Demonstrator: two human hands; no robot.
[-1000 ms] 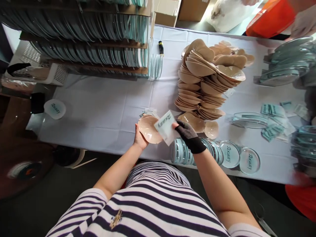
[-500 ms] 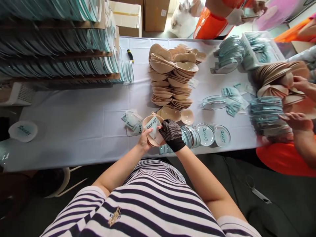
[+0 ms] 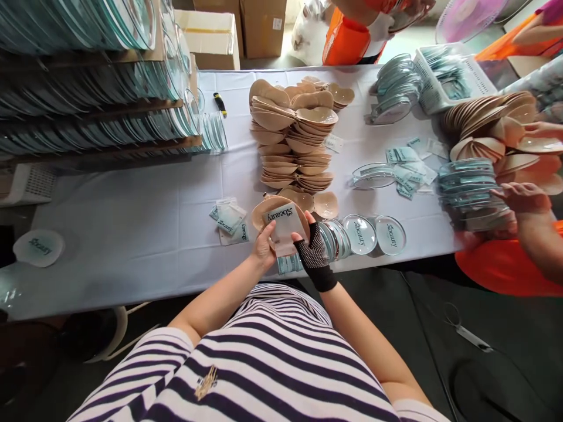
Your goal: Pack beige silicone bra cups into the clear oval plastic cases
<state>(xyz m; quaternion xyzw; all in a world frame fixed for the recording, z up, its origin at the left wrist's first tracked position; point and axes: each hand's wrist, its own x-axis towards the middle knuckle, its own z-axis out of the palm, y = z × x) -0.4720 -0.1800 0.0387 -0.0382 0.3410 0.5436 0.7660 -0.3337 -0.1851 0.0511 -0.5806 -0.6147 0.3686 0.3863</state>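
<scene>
In my bare left hand is the left side of a beige stick-on bra, gripped between thumb and fingers. A printed packet lies over the bra, its lettering facing up. My right hand, in a black dotted glove with bare fingertips, closes on the right edge of the bra and packet. Behind my hands, another beige bra lies at the foot of the stacks. A row of round clear cases with printed inserts stands by my right hand. Loose printed packets lie left of my left hand.
Tall stacks of beige bras stand mid-table. A rack of clear cases fills the back left, with a cutter knife beside it. A white basket stands back right. A co-worker's hand is at the right.
The packet now lies flatter and more fully visible over the bra. My right hand has shifted slightly right and down, its fingers opening out along the edge. The whole view has shifted a little.
</scene>
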